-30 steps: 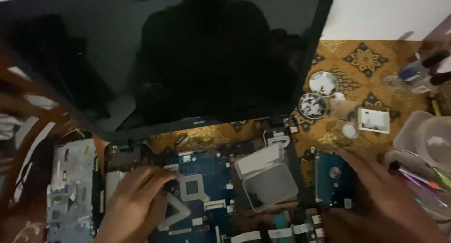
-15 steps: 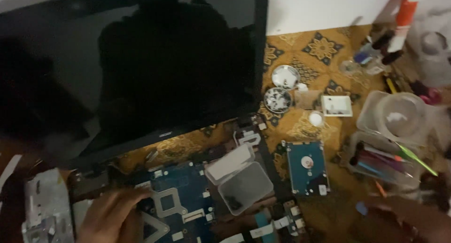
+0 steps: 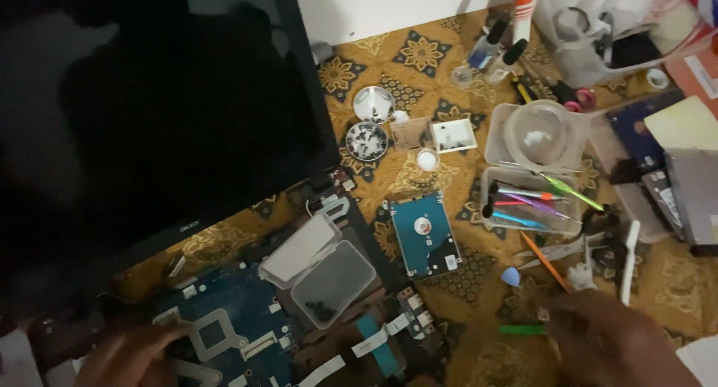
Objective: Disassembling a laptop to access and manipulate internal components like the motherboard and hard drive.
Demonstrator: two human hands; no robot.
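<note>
A dismantled laptop lies on a patterned cloth, with its dark screen tilted up at the left and its blue motherboard exposed below. My left hand rests on the board's left part, blurred, with nothing in it. My right hand is at the lower right, its fingertips at a small green pry stick. Whether it grips the stick is unclear. A blue pick and an orange stick lie just above that hand. A blue hard drive lies between my hands.
An open clear plastic box with tiny screws sits on the laptop base. Small round dishes of screws and a white tray are behind the drive. A clear tub of coloured tools, tweezers, bottles and cluttered boxes fill the right side.
The view has swung to the right. My right hand has moved from beside the hard drive to the lower right by the green stick. My left hand stays on the motherboard.
</note>
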